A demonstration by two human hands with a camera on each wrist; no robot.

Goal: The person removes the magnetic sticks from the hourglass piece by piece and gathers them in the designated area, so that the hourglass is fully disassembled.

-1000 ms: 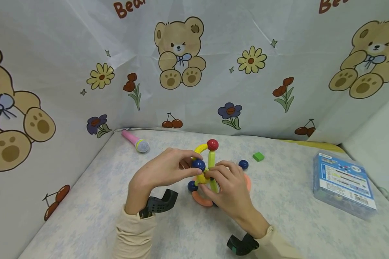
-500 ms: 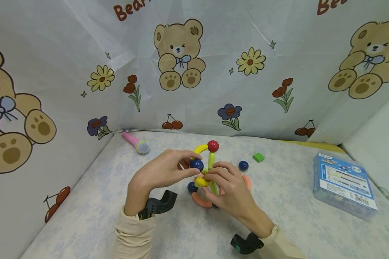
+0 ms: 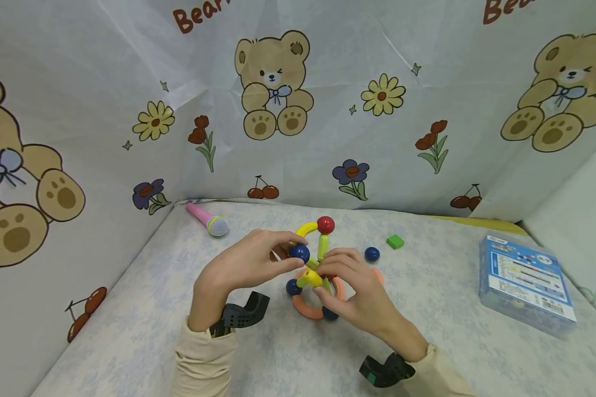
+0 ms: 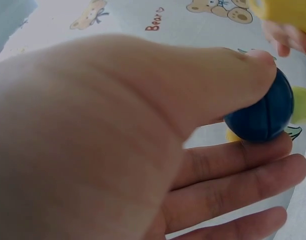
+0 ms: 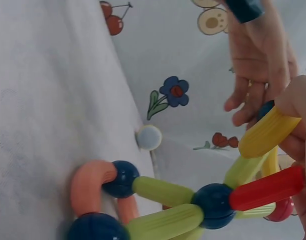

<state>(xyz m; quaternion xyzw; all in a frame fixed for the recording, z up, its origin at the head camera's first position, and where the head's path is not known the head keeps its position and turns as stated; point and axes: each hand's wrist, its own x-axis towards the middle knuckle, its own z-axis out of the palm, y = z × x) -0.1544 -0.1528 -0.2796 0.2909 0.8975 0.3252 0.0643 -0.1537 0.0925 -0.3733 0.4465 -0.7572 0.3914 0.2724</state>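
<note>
My left hand [image 3: 250,256] pinches a blue ball [image 3: 299,253] between thumb and index finger; in the left wrist view a lime stick [image 4: 303,105] shows just past the ball. Between thumb and fingertips, my right hand [image 3: 357,292] holds a short curved yellow stick [image 5: 268,132], just below that ball. Both hands are at a ball-and-stick model. It has a red ball [image 3: 325,225] on top, joined to a yellow arc [image 3: 305,227] and an upright lime stick [image 3: 323,246]. Lower down are orange arcs [image 3: 305,307], a red stick [image 5: 268,188] and a central blue ball [image 5: 213,206].
A loose blue ball [image 3: 372,254] and a green block [image 3: 394,241] lie right of the model. At the back left is a pink toy microphone [image 3: 207,219]. A clear plastic box [image 3: 526,284] with a blue label stands on the right. A bear-print cloth hangs behind.
The yellow curved stick has come away from beside the left hand's blue ball and turned, as the right hand shifts slightly right and down. My left hand has moved slightly left.
</note>
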